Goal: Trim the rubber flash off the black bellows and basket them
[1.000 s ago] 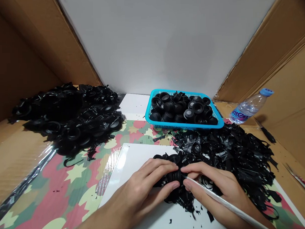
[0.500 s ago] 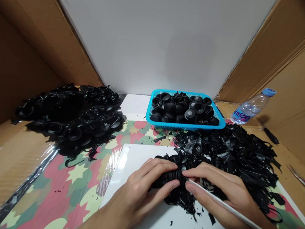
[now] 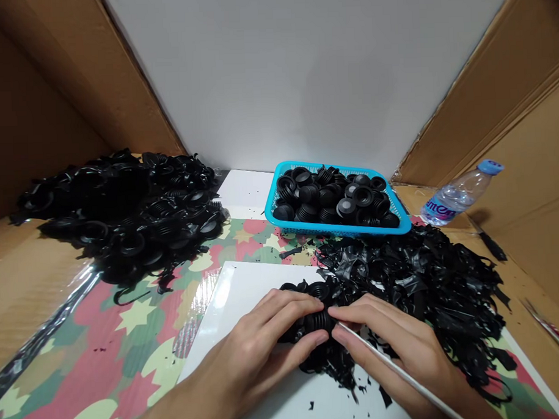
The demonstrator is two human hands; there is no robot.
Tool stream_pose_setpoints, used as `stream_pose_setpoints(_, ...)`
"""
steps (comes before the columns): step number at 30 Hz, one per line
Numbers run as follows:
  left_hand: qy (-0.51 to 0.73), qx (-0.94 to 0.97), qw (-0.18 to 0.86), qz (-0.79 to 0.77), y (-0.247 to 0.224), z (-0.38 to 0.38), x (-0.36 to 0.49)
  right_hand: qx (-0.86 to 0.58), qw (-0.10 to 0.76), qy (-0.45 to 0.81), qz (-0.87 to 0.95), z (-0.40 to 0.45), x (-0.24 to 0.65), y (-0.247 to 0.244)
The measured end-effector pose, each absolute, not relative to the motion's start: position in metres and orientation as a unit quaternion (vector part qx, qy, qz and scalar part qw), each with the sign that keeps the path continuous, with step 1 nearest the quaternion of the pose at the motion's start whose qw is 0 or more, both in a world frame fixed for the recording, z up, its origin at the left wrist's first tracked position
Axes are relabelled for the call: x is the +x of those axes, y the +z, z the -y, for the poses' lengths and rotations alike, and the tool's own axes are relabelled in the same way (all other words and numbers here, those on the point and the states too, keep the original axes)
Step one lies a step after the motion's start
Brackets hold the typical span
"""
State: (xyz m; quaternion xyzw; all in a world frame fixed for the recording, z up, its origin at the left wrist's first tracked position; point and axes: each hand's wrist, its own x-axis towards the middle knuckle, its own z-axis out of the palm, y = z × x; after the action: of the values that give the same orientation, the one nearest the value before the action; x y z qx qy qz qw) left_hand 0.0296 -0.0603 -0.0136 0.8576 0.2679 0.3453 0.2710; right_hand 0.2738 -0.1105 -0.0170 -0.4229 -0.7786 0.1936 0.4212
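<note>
One ribbed black part is sitting over white board, left hand is pinching it, right hand is holding slim pale tool, fingertips closing nearer the part than before.

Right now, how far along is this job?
Probably done: the black parts in the basket. In hand: a ribbed part in the left hand, a white tool in the right hand. Seemingly left: the ragged pile across on the left.
</note>
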Motion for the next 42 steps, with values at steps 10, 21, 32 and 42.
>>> stream_pose_setpoints(10,0.369,0.817,0.319,-0.306,-0.027,0.062,0.034,-0.434,0.354,-0.048,0.827,0.110,0.252,-0.011)
stream_pose_setpoints(21,0.410,0.795,0.315,-0.317,-0.029,0.057,0.032,-0.515,0.334,-0.059,0.788,0.104,0.251,-0.037)
stream_pose_setpoints(32,0.348,0.743,0.431,-0.375,-0.005,0.051,0.017,-0.486,0.410,0.124,0.762,0.105,0.268,-0.023)
stream_pose_setpoints(42,0.333,0.800,0.382,-0.320,-0.005,0.049,0.017,-0.490,0.459,0.072,0.737,0.114,0.255,-0.023)
